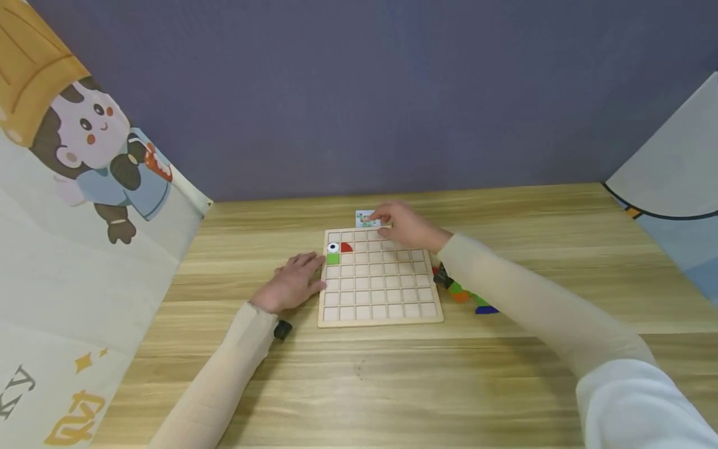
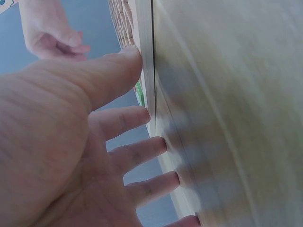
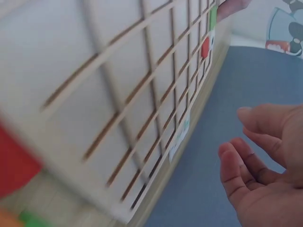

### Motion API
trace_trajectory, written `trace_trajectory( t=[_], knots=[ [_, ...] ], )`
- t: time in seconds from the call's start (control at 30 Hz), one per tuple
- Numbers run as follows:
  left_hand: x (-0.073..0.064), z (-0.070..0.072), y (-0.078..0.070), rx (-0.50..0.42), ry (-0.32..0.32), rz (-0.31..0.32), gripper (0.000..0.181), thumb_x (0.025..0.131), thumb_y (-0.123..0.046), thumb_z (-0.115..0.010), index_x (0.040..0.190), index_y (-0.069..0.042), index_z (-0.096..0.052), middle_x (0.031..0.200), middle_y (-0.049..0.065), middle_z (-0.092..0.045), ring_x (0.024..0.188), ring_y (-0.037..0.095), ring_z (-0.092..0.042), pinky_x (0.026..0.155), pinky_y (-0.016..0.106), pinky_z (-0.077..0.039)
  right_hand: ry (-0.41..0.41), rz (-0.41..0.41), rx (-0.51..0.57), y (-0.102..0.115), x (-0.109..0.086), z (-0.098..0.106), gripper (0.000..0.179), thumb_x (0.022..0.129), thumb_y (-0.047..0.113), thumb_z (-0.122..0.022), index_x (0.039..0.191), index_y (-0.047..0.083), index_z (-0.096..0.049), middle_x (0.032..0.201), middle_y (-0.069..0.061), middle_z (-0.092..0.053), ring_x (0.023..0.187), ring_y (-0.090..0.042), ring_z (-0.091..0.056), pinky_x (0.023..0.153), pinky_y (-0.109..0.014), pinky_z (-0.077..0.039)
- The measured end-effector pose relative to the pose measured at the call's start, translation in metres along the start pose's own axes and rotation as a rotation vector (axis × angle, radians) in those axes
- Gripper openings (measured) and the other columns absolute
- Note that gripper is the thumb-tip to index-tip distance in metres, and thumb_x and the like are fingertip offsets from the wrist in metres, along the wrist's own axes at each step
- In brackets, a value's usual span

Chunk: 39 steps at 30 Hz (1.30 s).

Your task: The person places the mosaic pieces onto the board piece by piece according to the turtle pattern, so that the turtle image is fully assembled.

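A wooden grid board (image 1: 381, 323) lies flat on the table. At its upper left sit an eye-patterned tile (image 1: 333, 247), a green square tile (image 1: 333, 259) and a red quarter-round tile (image 1: 346, 247). My left hand (image 1: 291, 284) rests against the board's left side, fingers spread, the thumb at its edge in the left wrist view. Over the board's far edge hovers my right hand (image 1: 406, 226), its fingers (image 3: 232, 175) loosely bent around nothing visible. Just beyond that edge is a small picture card (image 1: 361, 219), partly covered by the right fingertips.
Loose coloured pieces, including an orange one (image 1: 461, 297) and a blue one (image 1: 485, 309), lie right of the board, partly hidden under the right forearm. A dark panel (image 1: 392, 93) rises behind the wooden table (image 1: 359, 386). A cartoon-printed sheet (image 1: 67, 274) borders the left side.
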State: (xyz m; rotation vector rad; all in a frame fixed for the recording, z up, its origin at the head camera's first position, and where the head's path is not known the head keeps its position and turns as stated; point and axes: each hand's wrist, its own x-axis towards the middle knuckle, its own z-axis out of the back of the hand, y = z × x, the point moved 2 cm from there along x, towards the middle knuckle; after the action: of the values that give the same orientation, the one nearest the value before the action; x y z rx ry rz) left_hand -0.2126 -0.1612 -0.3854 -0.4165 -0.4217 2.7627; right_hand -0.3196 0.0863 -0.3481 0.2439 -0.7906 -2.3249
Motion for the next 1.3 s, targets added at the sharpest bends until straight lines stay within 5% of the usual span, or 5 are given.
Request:
trace_trajectory(
  t=[0.83,1.03,1.3],
  knots=[
    [0.000,-0.005,0.000,-0.007,0.011,0.015,0.063,0.099,-0.038,-0.048,0.150,-0.010,-0.025,0.155,0.015,-0.018,0.139,0.039,-0.015,0.102,0.066,-0.019,-0.034,-0.115,-0.054,-0.059,-0.092,0.038,0.026,0.089,0.007,-0.065,0.115,0.004,-0.067,0.124,-0.018,-0.051,0.099,-0.029,-0.055,0.079,-0.042,-0.049],
    [-0.001,-0.003,-0.001,-0.004,0.008,0.007,0.063,0.099,-0.038,-0.048,0.150,-0.009,-0.026,0.154,0.015,-0.019,0.139,0.039,-0.016,0.102,0.067,-0.020,-0.043,-0.092,-0.089,-0.073,-0.115,0.039,0.019,0.090,0.005,-0.064,0.107,0.007,-0.071,0.100,-0.006,-0.058,0.074,-0.020,-0.050,0.063,-0.034,-0.046],
    [-0.001,-0.002,-0.003,0.001,-0.001,-0.001,0.063,0.099,-0.037,-0.048,0.150,-0.009,-0.026,0.154,0.016,-0.019,0.138,0.039,-0.016,0.101,0.067,-0.020,-0.066,-0.066,-0.120,-0.084,-0.123,0.034,0.025,0.091,0.008,-0.063,0.115,0.004,-0.068,0.084,-0.002,-0.049,0.064,-0.017,-0.041,0.055,-0.030,-0.039]
  ],
)
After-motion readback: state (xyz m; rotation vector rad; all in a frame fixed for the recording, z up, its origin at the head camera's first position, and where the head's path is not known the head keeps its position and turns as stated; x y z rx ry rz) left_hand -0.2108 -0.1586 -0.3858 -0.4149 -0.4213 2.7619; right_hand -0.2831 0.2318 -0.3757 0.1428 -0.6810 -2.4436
